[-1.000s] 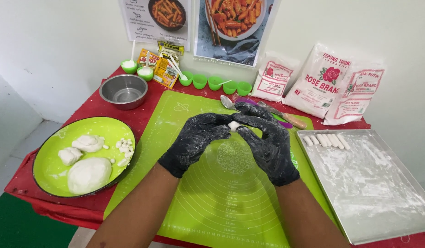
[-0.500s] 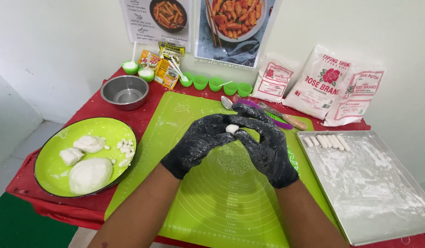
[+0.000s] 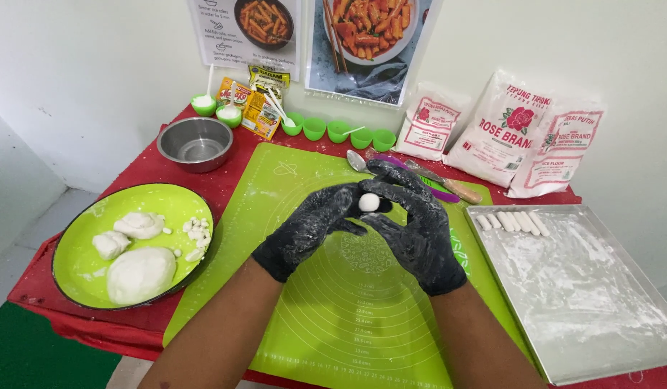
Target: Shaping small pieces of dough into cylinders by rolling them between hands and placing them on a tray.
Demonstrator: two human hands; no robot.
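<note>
A small white dough ball is being held up above the green silicone mat, pinched between both black-gloved hands. The left hand is curled in from the side with its grip closed on the ball, and the right hand is wrapped around from the other side, grip closed on the same ball, fingertips meeting just around it. Flour dust can be seen all over both gloves.

Off to the left, a green plate is loaded with a big dough lump, two smaller pieces and some crumbs. A steel bowl is parked behind it. On the right, a floured metal tray is sitting with a short row of rolled dough sticks lined up at its far corner. Flour bags are leaned against the wall, and a row of little green cups is set along the back of the red-covered worktop.
</note>
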